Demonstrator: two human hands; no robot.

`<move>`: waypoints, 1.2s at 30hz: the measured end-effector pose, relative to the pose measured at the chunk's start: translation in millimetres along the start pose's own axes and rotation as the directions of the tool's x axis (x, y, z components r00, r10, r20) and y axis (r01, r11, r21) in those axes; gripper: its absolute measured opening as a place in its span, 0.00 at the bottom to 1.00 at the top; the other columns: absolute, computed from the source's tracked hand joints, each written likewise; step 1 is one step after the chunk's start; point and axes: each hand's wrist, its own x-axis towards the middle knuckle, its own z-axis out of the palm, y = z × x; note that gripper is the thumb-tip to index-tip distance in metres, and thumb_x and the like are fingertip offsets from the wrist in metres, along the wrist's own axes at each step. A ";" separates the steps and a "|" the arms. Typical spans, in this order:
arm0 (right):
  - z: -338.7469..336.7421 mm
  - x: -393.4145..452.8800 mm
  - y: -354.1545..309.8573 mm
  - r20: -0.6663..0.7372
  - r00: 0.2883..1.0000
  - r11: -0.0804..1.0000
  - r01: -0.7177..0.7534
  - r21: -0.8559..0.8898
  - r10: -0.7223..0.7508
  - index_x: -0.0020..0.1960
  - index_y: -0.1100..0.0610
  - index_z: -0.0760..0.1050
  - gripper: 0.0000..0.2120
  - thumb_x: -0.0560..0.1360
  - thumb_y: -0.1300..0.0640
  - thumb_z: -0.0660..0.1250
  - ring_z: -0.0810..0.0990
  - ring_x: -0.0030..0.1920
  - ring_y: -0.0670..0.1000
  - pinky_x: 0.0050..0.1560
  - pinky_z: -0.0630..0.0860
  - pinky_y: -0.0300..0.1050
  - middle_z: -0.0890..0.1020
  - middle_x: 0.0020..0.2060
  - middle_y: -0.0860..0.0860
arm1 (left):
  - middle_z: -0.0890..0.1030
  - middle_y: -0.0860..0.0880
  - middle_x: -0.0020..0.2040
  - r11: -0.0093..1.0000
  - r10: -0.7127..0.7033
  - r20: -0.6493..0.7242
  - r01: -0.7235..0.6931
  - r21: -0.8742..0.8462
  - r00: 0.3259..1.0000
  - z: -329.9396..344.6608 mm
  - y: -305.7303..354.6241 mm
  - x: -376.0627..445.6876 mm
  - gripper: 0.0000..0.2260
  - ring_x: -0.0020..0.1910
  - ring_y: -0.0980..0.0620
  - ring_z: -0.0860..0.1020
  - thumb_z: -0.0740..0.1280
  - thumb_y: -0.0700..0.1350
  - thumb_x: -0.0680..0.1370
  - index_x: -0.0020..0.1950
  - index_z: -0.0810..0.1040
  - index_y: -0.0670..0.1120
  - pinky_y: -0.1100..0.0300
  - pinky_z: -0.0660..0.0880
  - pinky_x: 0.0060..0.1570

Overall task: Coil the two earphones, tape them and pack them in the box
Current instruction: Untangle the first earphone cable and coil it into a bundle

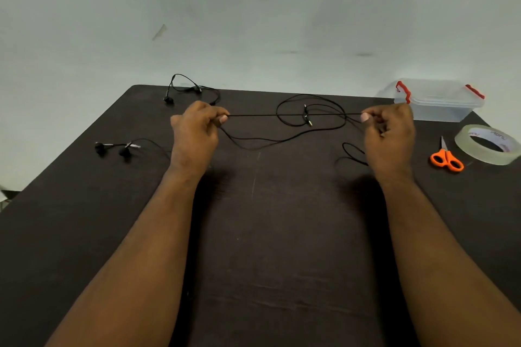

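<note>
1. Earphone cable (293, 114) — thin and black — runs taut and level between the two hands, raised above the middle of the dark table (253, 248).
2. At its one end the left hand (194, 132) pinches it between thumb and curled fingers; at the other the right hand (387, 132) pinches it the same way.
3. Slack from that cable sags below the taut stretch and lies on the table between the hands, with a small loop (351, 153) just beside the right wrist.
4. Two black earbuds (112, 148) lie near the left edge, their wire running toward the left hand.
5. A second earphone (186, 89) sits at the far left corner, part of its wire arching up over the far edge.
6. More black cable forms a loose ring (310, 111) toward the far edge, behind the taut stretch, with plugs inside it — which earphone it belongs to I cannot tell.
7. A clear plastic box (437, 101) with red latches stands at the far right corner, lid on.
8. Near the right edge lie orange-handled scissors (446, 158) and, just beside them, a roll of clear tape (487, 144).
</note>
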 end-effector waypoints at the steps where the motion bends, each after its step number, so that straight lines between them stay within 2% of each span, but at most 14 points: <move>1: -1.9 0.2 1.4 -0.002 1.000 1.000 -0.004 -0.009 0.004 0.47 0.60 0.79 0.04 0.75 0.61 0.66 0.74 0.42 0.47 0.45 0.72 0.38 0.71 0.46 0.50 | 0.80 0.51 0.43 1.000 0.010 -0.008 -0.010 0.005 1.000 0.7 0.8 -0.3 0.07 0.41 0.51 0.80 0.68 0.38 0.76 0.46 0.83 0.50 0.37 0.75 0.46; 6: -0.6 -1.2 0.3 0.012 1.000 0.999 -0.028 -0.031 0.028 0.47 0.59 0.79 0.03 0.75 0.61 0.67 0.74 0.42 0.47 0.44 0.73 0.40 0.72 0.46 0.49 | 0.80 0.51 0.42 1.000 0.005 -0.032 -0.006 -0.019 0.999 4.6 -1.8 -0.8 0.08 0.41 0.51 0.80 0.68 0.38 0.76 0.46 0.83 0.49 0.38 0.76 0.45; 8: 1.9 -3.9 -1.2 0.052 0.993 0.994 -0.104 -0.038 0.106 0.50 0.57 0.80 0.05 0.75 0.59 0.68 0.74 0.44 0.47 0.49 0.77 0.47 0.72 0.48 0.50 | 0.79 0.53 0.42 1.000 -0.013 -0.028 0.012 -0.021 1.000 6.2 -1.9 -1.5 0.07 0.41 0.51 0.80 0.67 0.38 0.76 0.46 0.84 0.48 0.39 0.76 0.47; 10: 6.4 -8.9 -6.6 0.156 0.973 0.985 -0.165 -0.051 0.171 0.66 0.54 0.73 0.20 0.75 0.52 0.69 0.74 0.56 0.48 0.60 0.75 0.52 0.70 0.61 0.52 | 0.79 0.53 0.42 1.000 0.012 0.006 -0.012 -0.003 1.000 9.7 2.4 -1.9 0.06 0.41 0.51 0.80 0.67 0.39 0.76 0.46 0.84 0.46 0.40 0.77 0.46; 11: 9.5 -11.7 -10.6 0.230 0.959 0.983 -0.140 -0.121 0.165 0.74 0.50 0.62 0.32 0.74 0.45 0.69 0.69 0.66 0.50 0.67 0.68 0.52 0.63 0.71 0.53 | 0.80 0.51 0.42 0.999 0.043 0.033 -0.044 0.012 0.999 13.0 5.9 -2.4 0.06 0.40 0.50 0.80 0.67 0.39 0.76 0.46 0.84 0.46 0.40 0.76 0.45; 13: 19.5 -20.1 -23.3 0.339 0.939 0.948 0.054 -0.313 0.058 0.78 0.44 0.45 0.44 0.71 0.32 0.63 0.50 0.77 0.53 0.72 0.48 0.57 0.48 0.78 0.50 | 0.81 0.50 0.42 0.995 0.097 0.084 -0.099 0.020 0.992 21.1 15.3 -3.5 0.06 0.39 0.51 0.80 0.67 0.41 0.76 0.47 0.84 0.46 0.41 0.76 0.45; 16: 40.6 -34.0 -49.7 0.425 0.890 0.958 0.248 -0.141 -0.168 0.78 0.48 0.54 0.38 0.73 0.35 0.61 0.48 0.78 0.50 0.74 0.40 0.58 0.55 0.77 0.48 | 0.79 0.49 0.40 0.984 0.136 0.122 -0.120 -0.128 0.983 29.3 39.9 -8.9 0.10 0.39 0.60 0.79 0.70 0.36 0.74 0.54 0.83 0.45 0.55 0.76 0.47; 18: 48.8 -41.1 -60.9 0.450 0.883 0.980 0.051 0.194 -0.135 0.74 0.52 0.64 0.30 0.75 0.49 0.68 0.63 0.74 0.46 0.76 0.54 0.56 0.70 0.70 0.47 | 0.77 0.49 0.37 0.930 0.046 0.185 0.026 -0.366 0.982 29.0 55.3 -14.2 0.20 0.37 0.63 0.76 0.72 0.35 0.73 0.64 0.75 0.47 0.67 0.74 0.44; 20: 47.0 -42.3 -67.2 0.507 0.862 0.848 -0.276 0.452 0.010 0.69 0.57 0.71 0.23 0.74 0.63 0.70 0.77 0.62 0.46 0.68 0.70 0.52 0.81 0.58 0.51 | 0.78 0.44 0.35 0.825 -0.044 0.280 0.193 -0.531 0.959 28.0 63.4 -15.8 0.28 0.37 0.55 0.78 0.75 0.39 0.71 0.67 0.68 0.51 0.63 0.76 0.44; 22: 44.5 -40.8 -67.7 0.538 0.840 0.747 -0.401 0.530 0.070 0.64 0.61 0.75 0.18 0.74 0.68 0.69 0.83 0.52 0.49 0.60 0.77 0.48 0.84 0.50 0.56 | 0.79 0.41 0.35 0.717 -0.092 0.360 0.313 -0.622 0.928 29.2 65.0 -16.5 0.30 0.35 0.48 0.78 0.76 0.40 0.70 0.67 0.65 0.51 0.55 0.77 0.42; 25: 43.3 -40.6 -66.2 0.524 0.851 0.746 -0.373 0.552 0.037 0.56 0.63 0.80 0.11 0.75 0.68 0.68 0.83 0.45 0.52 0.47 0.80 0.44 0.84 0.47 0.57 | 0.79 0.42 0.32 0.587 -0.150 0.403 0.410 -0.698 0.903 30.3 69.1 -16.7 0.29 0.27 0.52 0.75 0.75 0.36 0.70 0.66 0.67 0.46 0.62 0.72 0.28; 27: 43.9 -41.8 -67.1 0.521 0.853 0.771 -0.311 0.556 -0.032 0.52 0.61 0.82 0.08 0.73 0.65 0.71 0.82 0.47 0.54 0.48 0.79 0.45 0.85 0.45 0.57 | 0.78 0.39 0.31 0.549 -0.164 0.438 0.450 -0.705 0.884 28.4 72.3 -18.1 0.25 0.22 0.55 0.73 0.74 0.35 0.70 0.63 0.68 0.42 0.65 0.68 0.23; 33: 40.4 -29.1 -51.0 0.463 0.885 0.894 -0.161 0.418 -0.057 0.43 0.52 0.83 0.08 0.70 0.64 0.75 0.79 0.41 0.52 0.44 0.75 0.49 0.82 0.37 0.55 | 0.74 0.43 0.26 0.678 -0.197 0.527 0.503 -0.536 0.827 24.4 62.3 -12.7 0.05 0.20 0.58 0.69 0.75 0.38 0.71 0.43 0.81 0.39 0.66 0.63 0.21; 36: 35.7 -20.7 -36.6 0.413 0.911 0.919 -0.175 0.353 0.015 0.41 0.49 0.82 0.09 0.70 0.63 0.74 0.79 0.40 0.50 0.43 0.76 0.47 0.81 0.38 0.54 | 0.80 0.49 0.31 0.864 -0.152 0.505 0.362 -0.349 0.850 20.0 44.7 -8.0 0.04 0.27 0.62 0.74 0.75 0.41 0.71 0.42 0.83 0.41 0.68 0.70 0.30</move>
